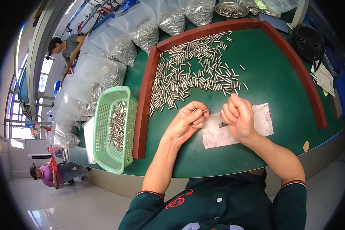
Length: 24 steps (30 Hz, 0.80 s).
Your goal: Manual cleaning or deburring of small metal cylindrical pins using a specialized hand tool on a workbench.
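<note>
My left hand (184, 123) is closed, with small metal pins (204, 111) pinched between the thumb and fingers. Beside it, my right hand (238, 119) is curled into a fist with the thumb on top. A dark flat tip (222, 125) pokes out below its fingers; the rest is hidden in the palm. Both hands are above or beside a stained whitish cloth (260, 122) on the green table. Beyond them lies a wide spread of loose metal pins (195, 78), shiny short cylinders. One pin shows right at my right thumb tip, and I cannot tell whether it is held.
A reddish-brown raised border (143, 115) frames the work area. Left of it stands a light green plastic basket (127, 94) with pins inside. Bags of pins (145, 32) line the far left, near a metal bowl (231, 4). A black fan (307, 41) stands at right. Two people are at left.
</note>
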Tool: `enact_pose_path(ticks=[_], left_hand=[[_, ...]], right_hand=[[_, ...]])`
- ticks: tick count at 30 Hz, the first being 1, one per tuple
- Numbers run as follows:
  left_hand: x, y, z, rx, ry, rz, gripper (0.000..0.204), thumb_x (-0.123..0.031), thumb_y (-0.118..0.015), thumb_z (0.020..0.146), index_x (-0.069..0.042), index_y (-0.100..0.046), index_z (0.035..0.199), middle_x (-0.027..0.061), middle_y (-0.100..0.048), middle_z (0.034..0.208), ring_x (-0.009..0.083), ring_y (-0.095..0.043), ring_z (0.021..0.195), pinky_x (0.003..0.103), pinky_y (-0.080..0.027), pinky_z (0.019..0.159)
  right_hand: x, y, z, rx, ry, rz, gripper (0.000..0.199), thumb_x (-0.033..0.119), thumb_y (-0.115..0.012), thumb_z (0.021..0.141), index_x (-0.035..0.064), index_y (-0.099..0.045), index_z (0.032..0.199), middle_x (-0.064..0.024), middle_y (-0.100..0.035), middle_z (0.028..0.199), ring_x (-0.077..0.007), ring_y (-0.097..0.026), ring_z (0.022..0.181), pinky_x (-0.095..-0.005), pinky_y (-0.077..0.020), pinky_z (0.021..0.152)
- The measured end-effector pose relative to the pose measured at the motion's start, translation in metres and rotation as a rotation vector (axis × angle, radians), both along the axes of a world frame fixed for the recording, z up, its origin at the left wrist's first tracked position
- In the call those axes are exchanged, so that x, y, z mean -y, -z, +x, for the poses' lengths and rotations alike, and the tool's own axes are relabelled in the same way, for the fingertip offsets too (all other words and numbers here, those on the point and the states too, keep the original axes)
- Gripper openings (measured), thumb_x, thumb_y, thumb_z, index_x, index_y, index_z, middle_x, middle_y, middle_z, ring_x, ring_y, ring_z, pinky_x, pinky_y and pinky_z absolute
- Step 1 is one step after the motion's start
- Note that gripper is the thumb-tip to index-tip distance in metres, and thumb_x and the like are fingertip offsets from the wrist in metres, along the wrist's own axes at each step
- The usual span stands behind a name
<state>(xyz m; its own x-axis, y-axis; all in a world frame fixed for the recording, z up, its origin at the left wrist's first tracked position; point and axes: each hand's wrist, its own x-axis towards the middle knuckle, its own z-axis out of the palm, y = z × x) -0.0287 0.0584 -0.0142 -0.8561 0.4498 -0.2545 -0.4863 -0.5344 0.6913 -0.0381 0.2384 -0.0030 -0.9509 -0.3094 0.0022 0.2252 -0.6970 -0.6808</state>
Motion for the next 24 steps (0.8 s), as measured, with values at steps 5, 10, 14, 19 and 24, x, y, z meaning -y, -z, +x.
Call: enact_pose_path(ticks=[5, 10, 14, 19, 24], left_hand=[[0.0004, 0.0037, -0.0012, 0.035, 0.023, 0.034, 0.009, -0.012, -0.053, 0.086, -0.006, -0.052, 0.092, 0.0050, -0.054, 0.082, 0.0037, -0.032, 0.053, 0.017, -0.026, 0.049], [-0.0013, 0.0000, -0.0002, 0.029, 0.047, 0.008, 0.008, -0.013, -0.052, 0.086, -0.007, -0.054, 0.090, 0.0038, -0.047, 0.076, 0.0047, -0.030, 0.053, 0.017, -0.026, 0.050], [-0.0021, -0.0009, -0.0003, 0.030, 0.053, 0.005, 0.008, -0.013, -0.053, 0.086, -0.007, -0.054, 0.090, 0.0035, -0.046, 0.076, 0.0049, -0.030, 0.053, 0.017, -0.026, 0.050], [-0.0021, -0.0010, 0.0005, 0.044, 0.050, -0.021, 0.007, -0.012, -0.053, 0.086, -0.006, -0.053, 0.090, 0.0033, -0.047, 0.075, 0.0048, -0.030, 0.053, 0.017, -0.026, 0.050], [-0.0041, -0.0060, 0.0004, 0.049, 0.044, -0.044, 0.012, -0.017, -0.050, 0.088, -0.006, -0.053, 0.090, 0.0034, -0.046, 0.072, 0.0055, -0.030, 0.053, 0.019, -0.027, 0.049]], right_hand=[[0.0004, 0.0006, -0.0002, 0.002, 0.002, -0.001, 0.042, 0.023, -0.034, 0.092, 0.0104, -0.026, 0.052, 0.0022, -0.026, 0.042, -0.0065, -0.019, 0.038, -0.0230, -0.0166, 0.038], [0.0003, -0.0007, 0.0001, 0.017, 0.004, 0.005, 0.042, 0.022, -0.035, 0.092, 0.0104, -0.026, 0.052, 0.0021, -0.026, 0.042, -0.0064, -0.019, 0.038, -0.0229, -0.0166, 0.038], [-0.0004, 0.0002, -0.0001, 0.013, 0.003, 0.004, 0.042, 0.022, -0.034, 0.092, 0.0104, -0.026, 0.052, 0.0021, -0.026, 0.042, -0.0064, -0.019, 0.038, -0.0229, -0.0166, 0.038], [0.0004, 0.0002, -0.0002, 0.015, 0.001, -0.001, 0.042, 0.022, -0.034, 0.092, 0.0104, -0.026, 0.052, 0.0021, -0.026, 0.042, -0.0063, -0.019, 0.038, -0.0228, -0.0163, 0.038], [0.0001, 0.0002, -0.0004, 0.014, 0.006, -0.002, 0.043, 0.023, -0.034, 0.092, 0.0105, -0.026, 0.052, 0.0021, -0.026, 0.042, -0.0062, -0.019, 0.038, -0.0227, -0.0163, 0.038]])
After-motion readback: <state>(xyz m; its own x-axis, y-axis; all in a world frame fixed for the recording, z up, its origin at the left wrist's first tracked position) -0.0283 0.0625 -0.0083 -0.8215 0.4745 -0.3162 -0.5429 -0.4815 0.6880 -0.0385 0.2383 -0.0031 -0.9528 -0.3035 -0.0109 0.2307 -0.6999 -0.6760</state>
